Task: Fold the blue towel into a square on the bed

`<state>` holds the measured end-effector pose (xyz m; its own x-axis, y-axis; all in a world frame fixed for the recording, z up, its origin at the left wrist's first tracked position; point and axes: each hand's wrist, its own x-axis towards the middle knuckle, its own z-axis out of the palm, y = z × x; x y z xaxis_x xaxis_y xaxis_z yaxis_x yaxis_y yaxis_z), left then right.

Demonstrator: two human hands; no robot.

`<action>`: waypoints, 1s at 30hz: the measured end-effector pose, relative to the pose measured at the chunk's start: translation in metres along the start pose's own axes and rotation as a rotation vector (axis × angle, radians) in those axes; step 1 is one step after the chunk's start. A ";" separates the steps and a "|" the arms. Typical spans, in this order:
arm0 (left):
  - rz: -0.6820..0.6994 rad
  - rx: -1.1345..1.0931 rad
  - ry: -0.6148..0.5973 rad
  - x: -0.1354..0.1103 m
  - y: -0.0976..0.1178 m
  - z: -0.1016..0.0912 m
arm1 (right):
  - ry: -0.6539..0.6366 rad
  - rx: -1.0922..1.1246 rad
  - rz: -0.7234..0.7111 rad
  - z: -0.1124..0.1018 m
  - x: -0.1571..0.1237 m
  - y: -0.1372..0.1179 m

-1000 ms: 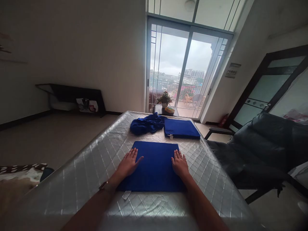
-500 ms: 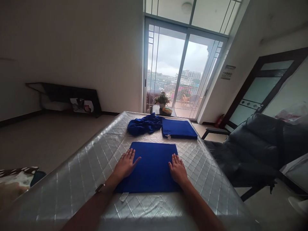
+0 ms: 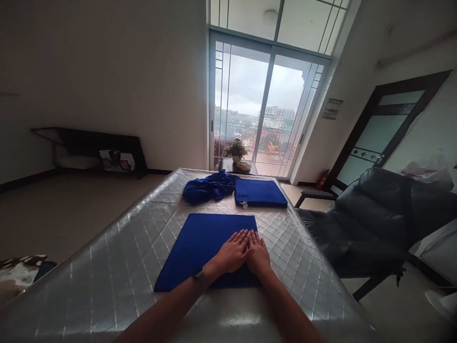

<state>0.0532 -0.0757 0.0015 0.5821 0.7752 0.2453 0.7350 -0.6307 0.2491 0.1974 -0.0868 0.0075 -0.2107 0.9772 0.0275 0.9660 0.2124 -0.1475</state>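
A flat blue rectangle of fabric (image 3: 194,247), with straight edges, lies in front of me on the silver quilted table cover (image 3: 117,267). My left hand (image 3: 232,252) rests flat on its right part, fingers straight and pointing away from me. Beside it, touching it, my right hand (image 3: 257,255) lies flat over the fabric's right edge. Neither hand grips anything. My left forearm crosses the near edge of the fabric and hides part of it. Farther back are a crumpled blue cloth (image 3: 209,186) and a second flat blue fabric rectangle (image 3: 260,193) with a small white tag.
To the right of the table stands a black padded armchair (image 3: 371,214). Beyond the far edge, a potted plant (image 3: 236,148) stands on a small dark table before the sliding glass door (image 3: 243,95). A dark frame (image 3: 103,147) leans by the left wall.
My left hand has moved right across the fabric, from its left edge to beside my right hand. The white tag at the fabric's near edge is now out of sight. The view has shifted slightly.
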 end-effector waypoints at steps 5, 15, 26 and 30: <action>-0.085 -0.027 0.021 0.006 0.000 0.013 | 0.002 -0.012 -0.021 -0.001 -0.001 0.000; -0.356 0.132 -0.050 -0.072 -0.068 -0.028 | 0.038 0.045 0.047 0.002 0.002 -0.002; -0.490 0.252 -0.005 -0.123 -0.101 -0.044 | 0.065 0.014 0.060 -0.002 0.000 -0.005; -0.493 0.251 -0.001 -0.121 -0.099 -0.045 | 0.082 -0.021 0.051 -0.011 -0.009 -0.008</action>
<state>-0.1057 -0.1086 -0.0106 0.1480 0.9768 0.1547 0.9808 -0.1650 0.1036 0.1932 -0.0972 0.0189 -0.1491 0.9836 0.1014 0.9782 0.1618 -0.1305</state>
